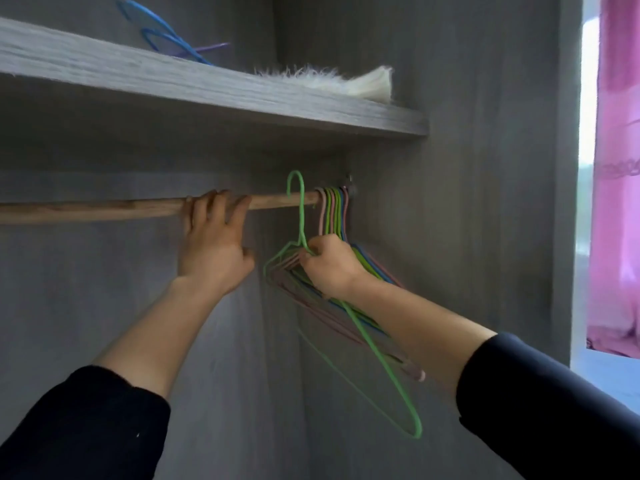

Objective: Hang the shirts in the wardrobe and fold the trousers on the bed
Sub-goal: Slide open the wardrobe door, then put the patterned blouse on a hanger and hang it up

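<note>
Inside the wardrobe (450, 168), under its shelf (207, 88), the left hand (213, 247) curls over the rail (86, 210). The right hand (329, 268) pinches the green hanger (374, 344) by its neck, just beside the hangers (334, 209) bunched at the rail's right end.

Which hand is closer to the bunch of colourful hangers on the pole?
Right. The right hand is against the bunch of hangers, pinching a green hanger; the left hand holds the wooden pole, further left.

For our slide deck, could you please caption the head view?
Left hand grips the wooden rail while the right hand holds a green hanger by its neck beside the bunched hangers.
</note>
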`<state>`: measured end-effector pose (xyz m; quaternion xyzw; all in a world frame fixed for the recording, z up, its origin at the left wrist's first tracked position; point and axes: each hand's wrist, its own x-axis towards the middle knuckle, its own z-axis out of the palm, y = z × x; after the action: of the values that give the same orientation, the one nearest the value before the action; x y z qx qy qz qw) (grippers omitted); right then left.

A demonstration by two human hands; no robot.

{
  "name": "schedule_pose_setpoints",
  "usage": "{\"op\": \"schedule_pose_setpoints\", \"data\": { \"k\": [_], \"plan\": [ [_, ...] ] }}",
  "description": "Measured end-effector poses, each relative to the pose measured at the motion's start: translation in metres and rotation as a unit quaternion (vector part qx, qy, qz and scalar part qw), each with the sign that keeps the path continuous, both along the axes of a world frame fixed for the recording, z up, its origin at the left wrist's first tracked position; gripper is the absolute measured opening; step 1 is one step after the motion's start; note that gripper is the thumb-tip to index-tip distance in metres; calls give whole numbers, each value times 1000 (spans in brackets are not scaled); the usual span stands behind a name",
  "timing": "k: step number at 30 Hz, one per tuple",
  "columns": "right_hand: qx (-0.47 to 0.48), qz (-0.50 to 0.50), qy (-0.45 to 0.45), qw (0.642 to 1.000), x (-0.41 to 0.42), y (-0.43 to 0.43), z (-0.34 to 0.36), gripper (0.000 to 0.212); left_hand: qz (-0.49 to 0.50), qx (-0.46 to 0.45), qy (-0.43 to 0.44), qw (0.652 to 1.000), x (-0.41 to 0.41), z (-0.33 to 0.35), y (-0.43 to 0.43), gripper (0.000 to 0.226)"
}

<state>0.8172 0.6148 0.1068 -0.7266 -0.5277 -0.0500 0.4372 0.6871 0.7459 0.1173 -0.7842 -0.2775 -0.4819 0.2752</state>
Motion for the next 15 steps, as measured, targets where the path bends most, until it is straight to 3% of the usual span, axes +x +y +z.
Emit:
{"op": "schedule_pose_setpoints", "data": {
  "k": [7,11,15],
  "plan": [
    [-45,21,70,996,-13,-72,-58,12,-22,-109,-14,994,6,-11,-30,75],
    [-72,39,78,994,-17,-136,-91,22,-92,-151,29,984,16,-60,-85,62],
    [-114,39,75,990,-10,-215,-123,21,-169,-224,-32,959,32,-107,-166,44]
  ]
}}
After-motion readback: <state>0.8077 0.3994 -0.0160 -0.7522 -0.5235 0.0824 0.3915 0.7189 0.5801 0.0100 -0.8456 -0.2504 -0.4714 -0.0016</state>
